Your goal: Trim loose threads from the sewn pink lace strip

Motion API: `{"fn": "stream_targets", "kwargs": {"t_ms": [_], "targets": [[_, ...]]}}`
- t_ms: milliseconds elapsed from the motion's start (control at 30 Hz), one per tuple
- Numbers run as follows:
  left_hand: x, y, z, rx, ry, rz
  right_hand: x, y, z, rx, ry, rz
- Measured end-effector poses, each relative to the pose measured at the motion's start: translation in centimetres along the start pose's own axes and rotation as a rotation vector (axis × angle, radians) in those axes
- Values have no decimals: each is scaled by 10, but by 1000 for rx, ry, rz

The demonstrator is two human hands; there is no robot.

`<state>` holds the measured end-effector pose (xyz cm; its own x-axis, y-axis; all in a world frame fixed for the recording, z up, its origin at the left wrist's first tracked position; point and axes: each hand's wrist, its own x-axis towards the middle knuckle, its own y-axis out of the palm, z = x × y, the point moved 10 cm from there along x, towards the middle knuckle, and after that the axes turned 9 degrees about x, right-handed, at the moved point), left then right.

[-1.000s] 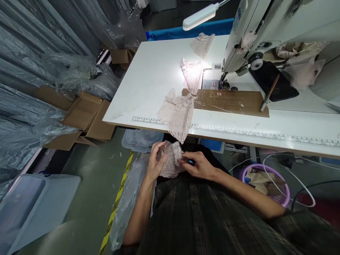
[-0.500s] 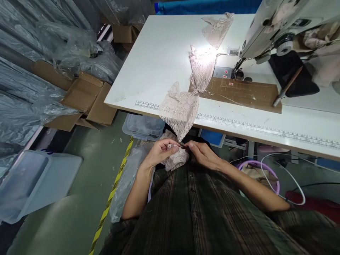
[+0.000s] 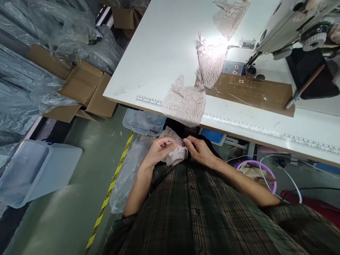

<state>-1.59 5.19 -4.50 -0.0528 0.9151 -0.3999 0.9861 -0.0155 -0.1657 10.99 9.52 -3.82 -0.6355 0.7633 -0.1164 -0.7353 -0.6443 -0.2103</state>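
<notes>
Below the table's front edge, in my lap, both hands hold a pale pink lace piece (image 3: 174, 156). My left hand (image 3: 159, 150) pinches its upper edge with curled fingers. My right hand (image 3: 198, 150) is closed against the same edge, fingertips nearly touching the left ones; what else it grips, if anything, is hidden. A second lace piece (image 3: 186, 102) lies over the edge of the white table (image 3: 159, 53), joined to a third lace piece (image 3: 209, 63) that runs toward the sewing machine (image 3: 289, 21). Another lace piece (image 3: 231, 14) lies further back.
A brown cardboard sheet (image 3: 252, 92) lies by the needle. A printed ruler (image 3: 265, 132) runs along the table front. Cardboard boxes (image 3: 79, 95), plastic-wrapped bundles (image 3: 39, 53) and clear bins (image 3: 34, 173) stand left. A purple basket (image 3: 256, 171) and cables sit under the table.
The lace strip that hung down from the table edge to my hands has separated; the table piece now ends at the edge. The view has tilted downward and my hands have come closer together.
</notes>
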Motion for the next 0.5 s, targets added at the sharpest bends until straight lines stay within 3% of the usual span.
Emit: {"fn": "stream_targets", "kwargs": {"t_ms": [167,300,400,500], "targets": [[2,-1,3,-29,-38,0,3,10,1,9,-3,73],[4,-1,2,-19,-27,-3,10,10,-2,-70,20,32],[6,0,6,2,-21,22,9,12,-7,55,21,47],[12,-5,12,115,20,12,5,27,-22,221,46,175]]}}
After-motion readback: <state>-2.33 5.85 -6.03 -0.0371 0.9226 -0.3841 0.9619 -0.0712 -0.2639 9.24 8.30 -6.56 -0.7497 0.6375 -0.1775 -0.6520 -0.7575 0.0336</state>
